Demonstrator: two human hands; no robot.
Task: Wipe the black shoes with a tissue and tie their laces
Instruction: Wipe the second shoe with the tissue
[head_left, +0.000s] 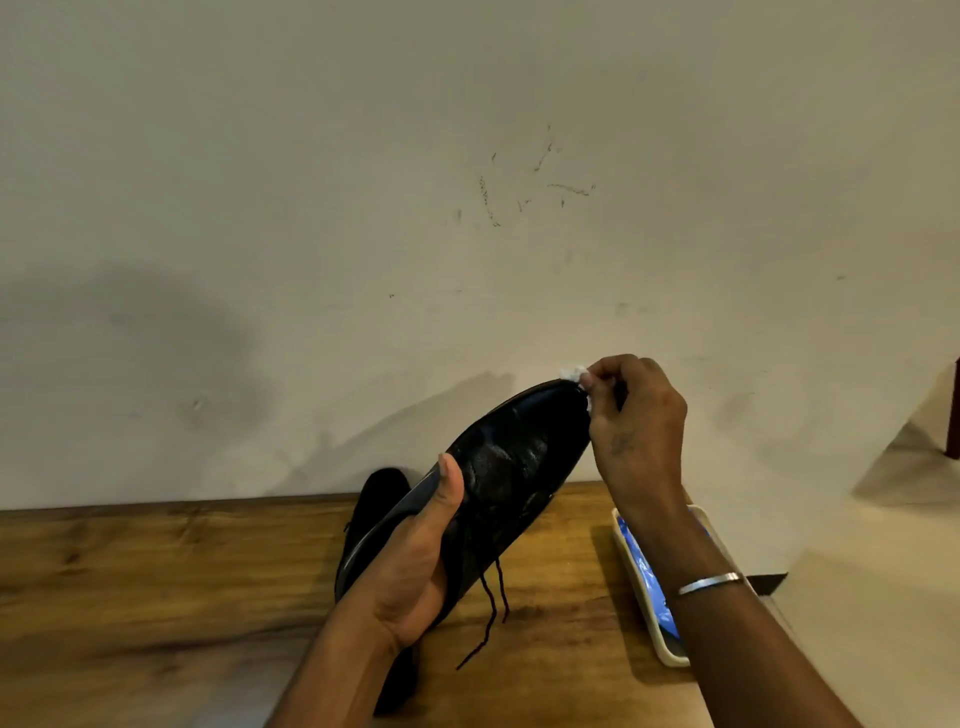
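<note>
A person stood at a wooden bench (156, 571) set against a pale, scuffed wall (363, 208); only the forearms and hands were in sight. The left hand (415, 561) held a black shoe (514, 457) up off the bench, tilted with its toe pointing up and to the right. The thumb lay across the shoe's glossy upper. The other fingers went round under the sole, clamped on the shoe though mostly hidden behind it. The shoe's laces (493, 597) hung loose and untied, their ends trailing down to the bench top.

The right hand (636, 421) was at the shoe's toe, its fingers (618, 369) curled together and pinching a small white crumpled tissue (571, 373) against the very tip. A silver bracelet (709, 583) circled that wrist.

A second black shoe (382, 493) rested on the bench just behind the raised one, largely covered by it and by the left forearm. To the right, beneath the right forearm, a flat cream-rimmed object with a blue face (644, 571) lay on the bench near its edge; what it was could not be told.
</note>
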